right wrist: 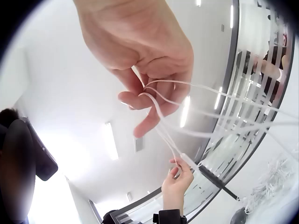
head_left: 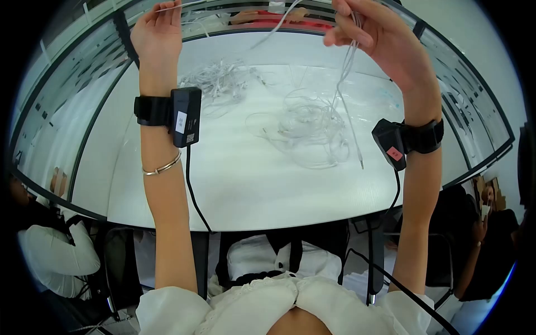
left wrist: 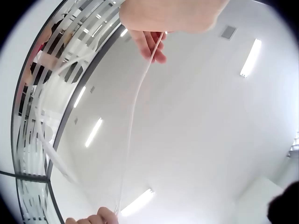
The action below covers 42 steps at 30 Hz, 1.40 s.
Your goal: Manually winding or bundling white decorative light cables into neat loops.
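Both hands are raised over the far side of the table. A thin white cable (left wrist: 132, 109) stretches between them in the left wrist view. My left hand (head_left: 158, 42) pinches it at the top left of the head view, fingertips partly cut off by the frame edge. Several loops of white cable are gripped by my right hand (head_left: 385, 44), thumb and fingers curled round them. From that hand a cable length (head_left: 347, 114) hangs down, ending in a slim plug (head_left: 362, 164). In the right wrist view the loops (right wrist: 156, 105) run between the right fingers.
A loose tangle of clear-white cable (head_left: 312, 125) lies mid-table, and a denser white heap (head_left: 218, 81) sits farther left. The white table (head_left: 268, 195) is ringed by a striped glass partition (head_left: 72, 89). Other people sit at both sides. Black wires run from the wrist cameras.
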Each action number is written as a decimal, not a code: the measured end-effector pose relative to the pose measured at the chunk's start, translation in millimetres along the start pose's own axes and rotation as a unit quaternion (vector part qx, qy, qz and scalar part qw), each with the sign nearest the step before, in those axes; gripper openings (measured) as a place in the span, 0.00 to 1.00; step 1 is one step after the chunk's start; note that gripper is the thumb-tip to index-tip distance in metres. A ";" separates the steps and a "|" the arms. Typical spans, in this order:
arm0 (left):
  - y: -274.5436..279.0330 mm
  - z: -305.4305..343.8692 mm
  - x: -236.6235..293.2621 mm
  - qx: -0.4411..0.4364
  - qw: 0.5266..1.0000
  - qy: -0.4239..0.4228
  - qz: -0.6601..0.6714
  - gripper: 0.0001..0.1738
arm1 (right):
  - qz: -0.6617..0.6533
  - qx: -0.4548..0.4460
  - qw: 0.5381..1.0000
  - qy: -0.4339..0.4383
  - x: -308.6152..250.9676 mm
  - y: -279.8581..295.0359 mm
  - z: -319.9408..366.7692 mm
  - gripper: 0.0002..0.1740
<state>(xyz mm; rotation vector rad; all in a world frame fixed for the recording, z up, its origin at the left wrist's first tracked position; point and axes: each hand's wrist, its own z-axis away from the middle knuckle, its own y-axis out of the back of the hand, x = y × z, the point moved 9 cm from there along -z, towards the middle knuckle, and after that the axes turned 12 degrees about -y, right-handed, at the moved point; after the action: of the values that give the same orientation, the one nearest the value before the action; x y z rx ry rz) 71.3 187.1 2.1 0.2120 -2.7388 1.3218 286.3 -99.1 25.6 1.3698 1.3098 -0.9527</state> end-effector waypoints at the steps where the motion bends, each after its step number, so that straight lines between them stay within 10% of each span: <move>1: 2.9 6.4 2.6 0.035 0.999 -0.017 -0.030 0.07 | 0.072 0.000 0.997 0.026 -1.4 -0.8 1.7 0.19; 9: -21.9 29.2 31.4 -0.024 0.966 -0.108 -0.234 0.11 | 0.119 -0.045 0.980 -0.154 105.4 -9.4 27.0 0.22; 27: 39.8 6.5 160.3 -0.039 0.852 -0.166 -0.494 0.21 | 0.086 -0.040 0.969 -0.228 153.2 22.8 27.2 0.21; 37: 61.4 10.5 183.7 0.006 0.882 -0.122 -0.454 0.16 | 0.102 -0.037 0.986 -0.123 144.4 9.4 64.9 0.20; 42: 96.5 16.5 146.0 -0.065 0.871 0.041 -0.485 0.15 | -0.018 0.158 0.987 0.006 131.5 50.1 56.2 0.19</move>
<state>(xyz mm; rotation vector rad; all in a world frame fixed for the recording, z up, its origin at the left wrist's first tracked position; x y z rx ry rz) -89.0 221.1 -61.6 1.2653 -2.0640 0.7966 355.5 -121.4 -107.4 1.5979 1.2311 -1.2179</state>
